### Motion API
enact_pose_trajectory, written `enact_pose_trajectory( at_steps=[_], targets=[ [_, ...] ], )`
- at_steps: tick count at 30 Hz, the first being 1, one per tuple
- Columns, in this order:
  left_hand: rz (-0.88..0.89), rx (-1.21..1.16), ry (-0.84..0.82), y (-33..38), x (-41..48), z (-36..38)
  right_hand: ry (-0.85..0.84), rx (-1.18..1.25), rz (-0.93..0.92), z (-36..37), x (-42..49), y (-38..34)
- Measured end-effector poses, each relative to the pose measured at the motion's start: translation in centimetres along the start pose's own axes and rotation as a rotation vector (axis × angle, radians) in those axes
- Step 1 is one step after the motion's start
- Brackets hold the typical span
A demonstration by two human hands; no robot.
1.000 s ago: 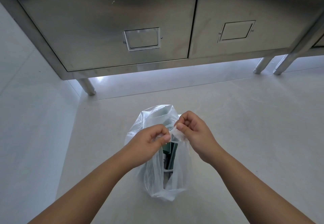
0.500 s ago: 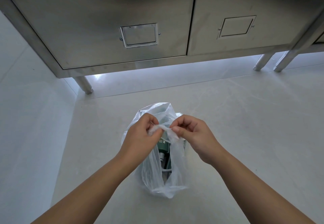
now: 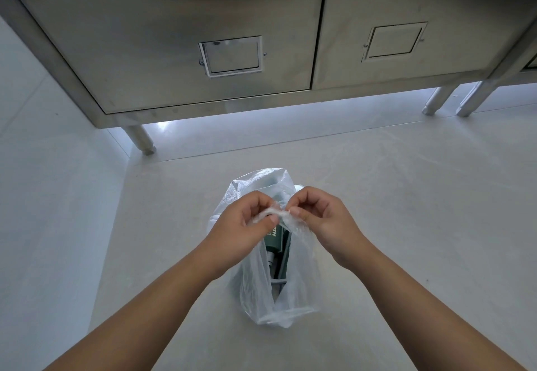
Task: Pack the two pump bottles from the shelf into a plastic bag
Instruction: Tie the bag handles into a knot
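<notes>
plastic bag [image 3: 293, 283]: thin, clear, crinkled; lies on pale floor [image 3: 406, 225], long axis near-to-far | pump bottle [image 3: 276, 241]: dark green, inside bag, lengthwise, white pump end toward viewer; second bottle unclear | left hand [image 3: 241, 225], right hand [image 3: 322, 219]: over bag, fingers curled, each pinching twisted bag film | steel cabinet [image 3: 232, 21]: beyond bag, on legs

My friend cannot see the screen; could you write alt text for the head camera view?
A person's left hand and right hand pinch the gathered top of a thin clear plastic bag standing on a pale floor, with a dark green bottle visible inside. A stainless steel cabinet on legs stands behind.
</notes>
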State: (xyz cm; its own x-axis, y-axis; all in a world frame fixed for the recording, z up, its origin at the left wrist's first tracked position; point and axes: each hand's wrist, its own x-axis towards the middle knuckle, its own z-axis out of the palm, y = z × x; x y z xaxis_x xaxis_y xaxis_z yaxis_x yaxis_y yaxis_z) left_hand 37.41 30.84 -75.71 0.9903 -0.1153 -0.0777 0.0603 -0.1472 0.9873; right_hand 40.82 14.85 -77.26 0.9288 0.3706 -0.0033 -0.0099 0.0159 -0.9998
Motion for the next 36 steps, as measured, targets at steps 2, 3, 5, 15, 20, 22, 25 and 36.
enact_pose_trajectory(
  at_steps=[2,3,5,15,20,22,25,36],
  targets=[
    [-0.006,-0.046,0.022,0.3,0.0,0.1,0.009,-0.001,-0.012,0.0,0.0,0.1],
    [-0.013,-0.065,0.039,0.4,0.0,0.3,0.008,-0.004,-0.016,0.0,-0.1,0.1],
    [-0.041,-0.088,0.070,0.5,0.0,0.4,0.000,-0.007,-0.013,0.0,-0.2,0.1],
    [-0.140,-0.231,0.285,0.1,0.8,0.2,0.149,0.054,0.093,0.1,-0.4,1.1],
    [-0.205,-0.233,0.334,-1.1,1.2,-0.4,0.241,0.193,0.189,-0.3,-0.4,2.2],
    [-0.246,-0.298,0.372,-1.8,1.3,-0.8,0.296,0.281,0.237,-0.6,-0.3,2.6],
    [-0.313,-0.400,0.433,-2.7,1.5,-1.7,0.422,0.345,0.308,-1.7,-0.2,3.2],
    [-0.531,-0.310,0.575,-7.5,1.6,-4.5,0.757,0.369,0.525,-4.5,-0.2,6.7]
  ],
)
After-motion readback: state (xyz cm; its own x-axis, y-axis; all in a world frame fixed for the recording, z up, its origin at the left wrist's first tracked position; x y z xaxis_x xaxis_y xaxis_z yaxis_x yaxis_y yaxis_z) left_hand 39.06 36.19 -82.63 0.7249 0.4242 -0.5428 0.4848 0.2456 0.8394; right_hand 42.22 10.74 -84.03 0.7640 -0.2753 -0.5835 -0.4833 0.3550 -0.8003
